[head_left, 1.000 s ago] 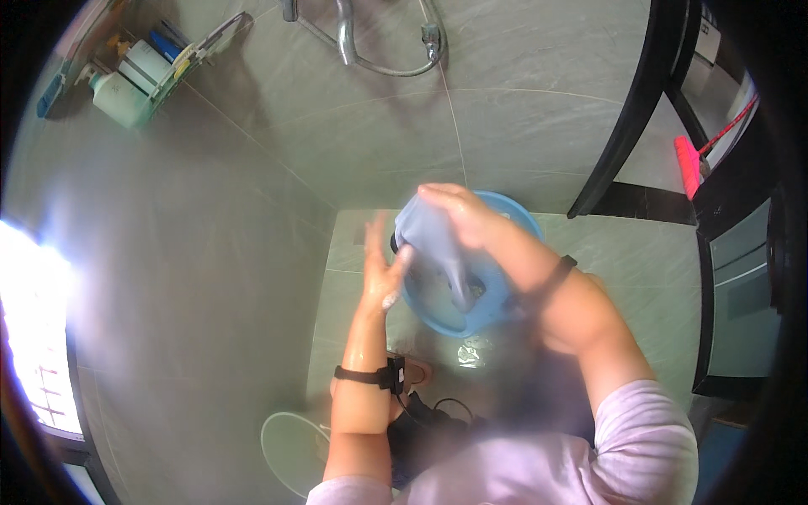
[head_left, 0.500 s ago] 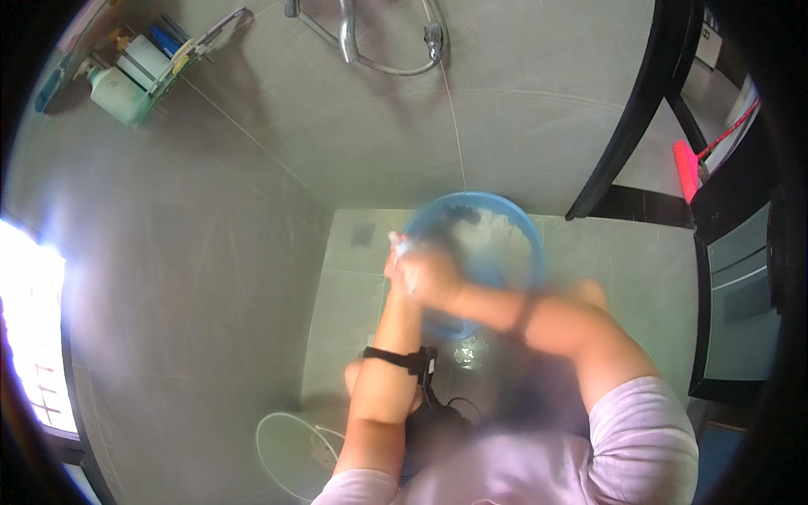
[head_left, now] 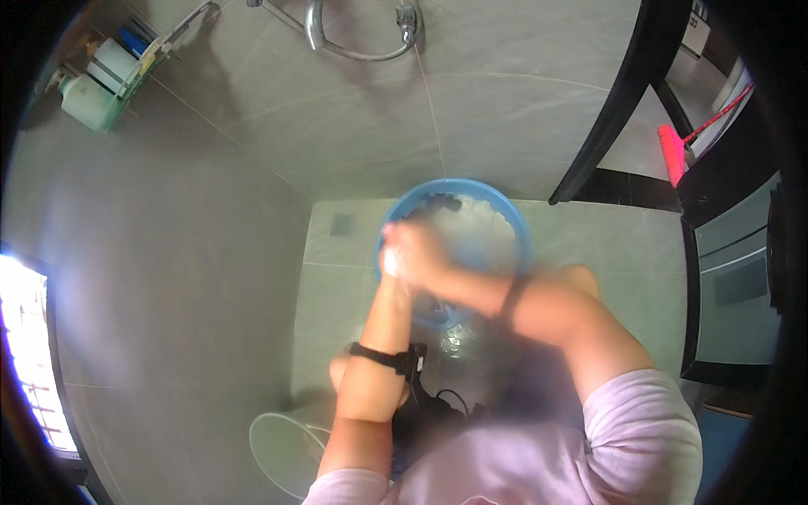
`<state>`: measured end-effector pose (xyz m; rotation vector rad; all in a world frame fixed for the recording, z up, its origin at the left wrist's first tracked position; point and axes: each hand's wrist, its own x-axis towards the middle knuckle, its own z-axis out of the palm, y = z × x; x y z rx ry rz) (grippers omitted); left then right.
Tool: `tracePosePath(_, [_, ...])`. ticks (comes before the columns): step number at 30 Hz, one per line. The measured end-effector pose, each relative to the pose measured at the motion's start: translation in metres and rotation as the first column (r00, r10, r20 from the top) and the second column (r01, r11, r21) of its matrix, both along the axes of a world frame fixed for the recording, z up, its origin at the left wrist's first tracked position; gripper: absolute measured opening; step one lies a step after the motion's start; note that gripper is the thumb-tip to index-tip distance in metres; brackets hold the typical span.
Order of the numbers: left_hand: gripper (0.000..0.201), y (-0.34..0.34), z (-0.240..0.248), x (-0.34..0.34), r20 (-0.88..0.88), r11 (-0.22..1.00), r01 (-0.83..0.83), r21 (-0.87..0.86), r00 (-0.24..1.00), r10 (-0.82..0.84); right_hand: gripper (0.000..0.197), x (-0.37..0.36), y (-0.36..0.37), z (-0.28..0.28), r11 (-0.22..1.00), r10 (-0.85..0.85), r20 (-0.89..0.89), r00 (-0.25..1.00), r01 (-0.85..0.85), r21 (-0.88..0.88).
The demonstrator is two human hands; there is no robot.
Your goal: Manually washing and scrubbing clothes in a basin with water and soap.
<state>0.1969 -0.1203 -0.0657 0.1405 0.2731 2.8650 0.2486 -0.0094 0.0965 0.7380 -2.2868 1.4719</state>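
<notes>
My left hand [head_left: 392, 268] and my right hand [head_left: 423, 252] are pressed together above the left part of a round blue basin [head_left: 520, 225]. Both are closed on a small white cloth [head_left: 390, 260], of which only a bit shows; haze and motion smear the fingers. The right hand lies over the left and hides most of it. In the basin, white cloth [head_left: 484, 223] lies at the right and a dark cloth [head_left: 442, 202] at the far side. My left forearm wears a black strap [head_left: 383, 358].
A pale bucket [head_left: 282, 450] stands on the tiled floor at my lower left. On the left wall, a rack holds bottles [head_left: 88, 101]. A tap [head_left: 315, 29] with a hose is on the far wall. Past the black doorframe at right stands a red broom [head_left: 672, 156].
The whole view has shifted a little, so the basin and walls sit slightly further left and higher. My hands stay clasped together over the basin, still blurred by motion.
</notes>
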Motion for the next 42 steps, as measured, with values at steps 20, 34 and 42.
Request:
tracePosePath(20, [0.025,0.027,0.142,0.020,-0.321,0.024,-0.420,-0.907,0.728,0.606,0.020,-0.067,0.073,0.037,0.821,0.566,0.618,0.545,-0.303,-0.484])
tracePosePath(34, [0.029,0.024,0.109,0.025,-0.231,-0.433,-0.196,-0.880,0.973,0.029,0.032,-0.091,0.094,0.079,0.400,0.689,0.299,0.660,-0.003,-0.917])
tracePosePath(42, [0.036,0.034,0.142,0.016,0.381,0.940,-0.223,-0.256,0.871,0.311,0.022,-0.090,0.084,0.034,0.743,0.328,0.412,0.850,0.038,-0.668])
